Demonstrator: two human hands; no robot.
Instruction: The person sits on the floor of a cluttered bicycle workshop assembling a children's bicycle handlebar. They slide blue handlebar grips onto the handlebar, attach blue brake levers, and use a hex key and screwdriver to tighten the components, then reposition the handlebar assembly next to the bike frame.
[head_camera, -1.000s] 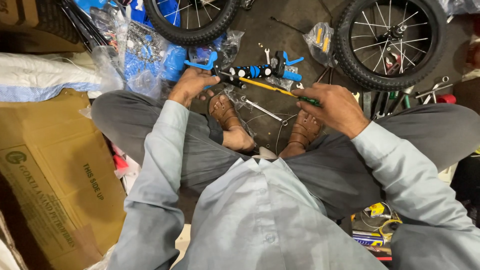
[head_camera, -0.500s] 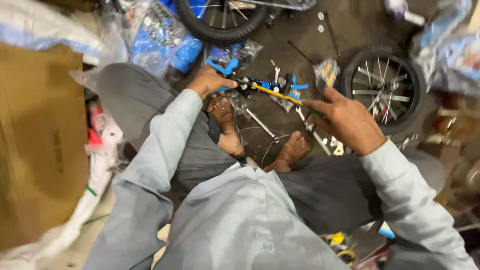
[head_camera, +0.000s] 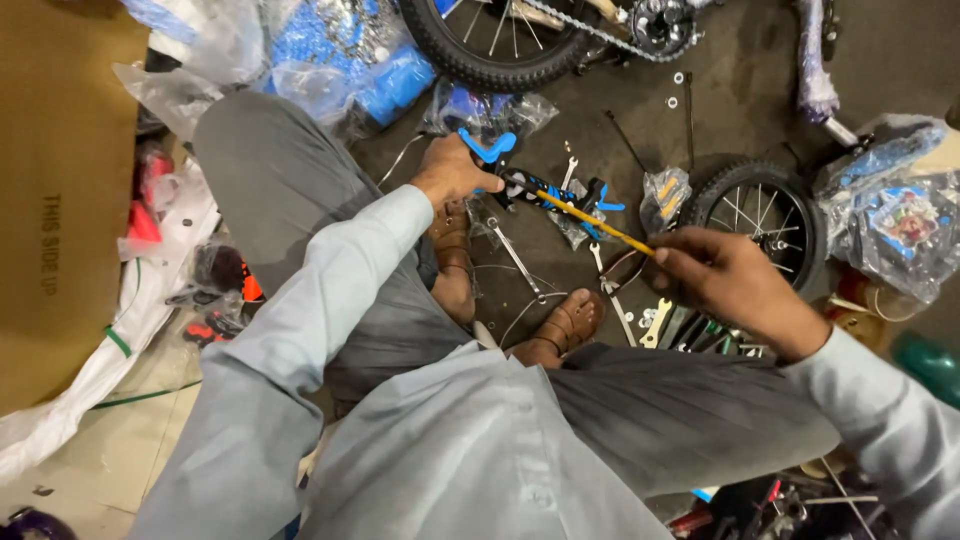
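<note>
I sit on the floor with my knees spread and sandalled feet together. My left hand (head_camera: 452, 172) grips a blue and black bicycle part (head_camera: 540, 188) with blue brackets, held just above the floor. My right hand (head_camera: 728, 280) holds the near end of a thin yellow-shafted tool (head_camera: 592, 220). The tool slants up to the left, and its tip meets the blue and black part.
A small spoked wheel (head_camera: 764, 214) lies beyond my right hand. A larger wheel with chain (head_camera: 500, 40) is at the top. Spanners (head_camera: 656, 322), washers and plastic bags (head_camera: 900, 220) litter the dark floor. A cardboard box (head_camera: 60, 200) stands on the left.
The view has swung to the right and tilted, so the box and wheels shifted left. Both hands keep their hold, and the right hand has drawn back along the yellow tool.
</note>
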